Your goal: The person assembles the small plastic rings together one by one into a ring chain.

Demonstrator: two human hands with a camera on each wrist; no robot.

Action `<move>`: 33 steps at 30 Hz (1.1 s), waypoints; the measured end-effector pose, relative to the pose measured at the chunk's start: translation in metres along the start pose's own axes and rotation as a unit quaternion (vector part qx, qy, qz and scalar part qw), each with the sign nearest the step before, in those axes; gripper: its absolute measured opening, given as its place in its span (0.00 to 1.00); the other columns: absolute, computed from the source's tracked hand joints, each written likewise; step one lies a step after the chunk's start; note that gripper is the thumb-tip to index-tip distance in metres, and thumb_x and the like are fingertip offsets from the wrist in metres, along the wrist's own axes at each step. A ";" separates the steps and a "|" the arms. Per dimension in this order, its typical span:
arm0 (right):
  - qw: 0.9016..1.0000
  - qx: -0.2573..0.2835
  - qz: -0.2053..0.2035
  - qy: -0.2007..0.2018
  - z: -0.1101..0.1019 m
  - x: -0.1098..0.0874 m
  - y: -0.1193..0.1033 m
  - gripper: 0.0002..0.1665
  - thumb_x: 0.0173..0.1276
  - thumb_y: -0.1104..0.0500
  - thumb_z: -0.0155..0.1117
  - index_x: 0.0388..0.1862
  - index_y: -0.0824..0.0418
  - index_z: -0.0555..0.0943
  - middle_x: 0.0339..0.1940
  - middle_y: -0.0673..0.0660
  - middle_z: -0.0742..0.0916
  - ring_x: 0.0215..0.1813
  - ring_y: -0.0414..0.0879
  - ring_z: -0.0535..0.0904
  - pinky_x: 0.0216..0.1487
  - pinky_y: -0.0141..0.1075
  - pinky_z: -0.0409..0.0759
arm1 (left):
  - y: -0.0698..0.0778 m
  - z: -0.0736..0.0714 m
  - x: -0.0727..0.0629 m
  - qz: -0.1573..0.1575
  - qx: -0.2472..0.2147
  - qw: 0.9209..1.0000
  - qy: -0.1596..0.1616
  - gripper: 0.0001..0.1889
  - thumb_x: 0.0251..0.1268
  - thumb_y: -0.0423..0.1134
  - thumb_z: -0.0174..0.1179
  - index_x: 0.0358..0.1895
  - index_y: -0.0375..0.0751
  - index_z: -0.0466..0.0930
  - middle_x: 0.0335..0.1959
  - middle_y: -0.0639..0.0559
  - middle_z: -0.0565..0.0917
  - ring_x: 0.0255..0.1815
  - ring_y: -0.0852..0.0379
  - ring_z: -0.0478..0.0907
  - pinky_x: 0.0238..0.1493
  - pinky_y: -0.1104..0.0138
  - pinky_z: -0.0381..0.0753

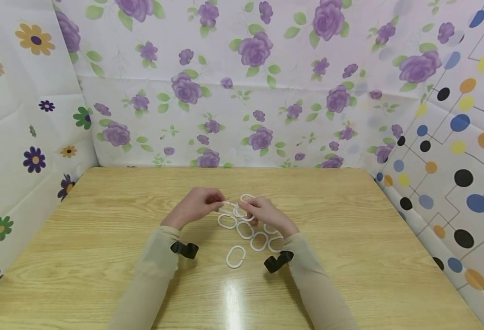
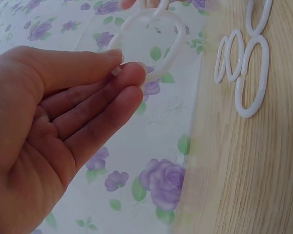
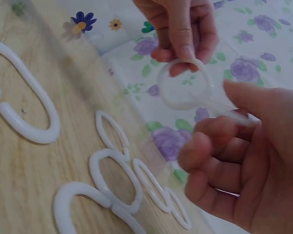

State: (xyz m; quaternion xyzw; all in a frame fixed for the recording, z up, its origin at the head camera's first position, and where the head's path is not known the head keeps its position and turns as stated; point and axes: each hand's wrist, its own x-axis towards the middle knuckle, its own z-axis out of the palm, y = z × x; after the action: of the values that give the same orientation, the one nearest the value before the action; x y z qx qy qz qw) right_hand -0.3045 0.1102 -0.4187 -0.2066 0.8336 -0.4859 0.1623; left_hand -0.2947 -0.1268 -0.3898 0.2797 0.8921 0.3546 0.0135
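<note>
White oval plastic rings, each with a small gap in its loop, are in both hands and on the table. My left hand (image 1: 196, 206) pinches one white ring (image 2: 179, 41) between thumb and fingertips. Facing it, my right hand (image 1: 268, 215) holds a second ring (image 3: 223, 111), seen almost edge-on, between thumb and curled fingers. The two held rings meet and overlap between the hands, raised over the table. Below the right hand lie several more rings, among them a ring (image 1: 252, 241) close beside its neighbours. One single ring (image 1: 227, 258) lies apart, nearer the front.
The wooden table (image 1: 101, 256) carries the loose rings in its middle. Floral cloth (image 1: 225, 114) stands as a wall behind it, with a dotted cloth (image 1: 444, 160) on the right and a flowered one (image 1: 19, 192) on the left. Each wrist wears a small black camera.
</note>
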 end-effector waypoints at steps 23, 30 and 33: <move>0.988 0.051 -0.092 0.113 -0.012 -0.002 -0.004 0.18 0.74 0.53 0.56 0.36 0.69 0.79 0.15 0.50 0.73 0.19 0.40 0.67 0.25 0.34 0.69 | -0.003 0.006 0.001 0.019 0.006 0.994 -0.107 0.03 0.60 0.33 0.66 0.32 0.41 0.81 0.30 0.52 0.84 0.33 0.63 0.79 0.38 0.69 0.78; 0.984 0.026 -0.114 0.137 -0.007 -0.006 -0.011 0.20 0.72 0.52 0.60 0.26 0.65 0.79 0.11 0.48 0.68 0.15 0.39 0.60 0.19 0.31 0.60 | 0.002 0.011 0.002 0.022 -0.017 0.994 -0.102 0.09 0.74 0.38 0.52 0.44 0.38 0.80 0.34 0.48 0.85 0.36 0.57 0.82 0.42 0.66 0.79; 0.980 -0.004 -0.131 0.146 -0.005 -0.007 -0.014 0.20 0.71 0.51 0.61 0.23 0.64 0.79 0.11 0.48 0.67 0.16 0.40 0.58 0.20 0.30 0.59 | 0.008 0.013 0.003 0.021 -0.049 0.995 -0.082 0.14 0.78 0.44 0.45 0.45 0.42 0.79 0.31 0.50 0.84 0.34 0.54 0.81 0.39 0.65 0.78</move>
State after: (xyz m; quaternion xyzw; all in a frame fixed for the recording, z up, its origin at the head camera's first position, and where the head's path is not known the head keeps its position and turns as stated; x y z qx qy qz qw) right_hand -0.2983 0.1111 -0.4034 -0.2416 0.8159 -0.5246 -0.0277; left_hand -0.2905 -0.1123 -0.3936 0.3259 0.8632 0.3741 0.0933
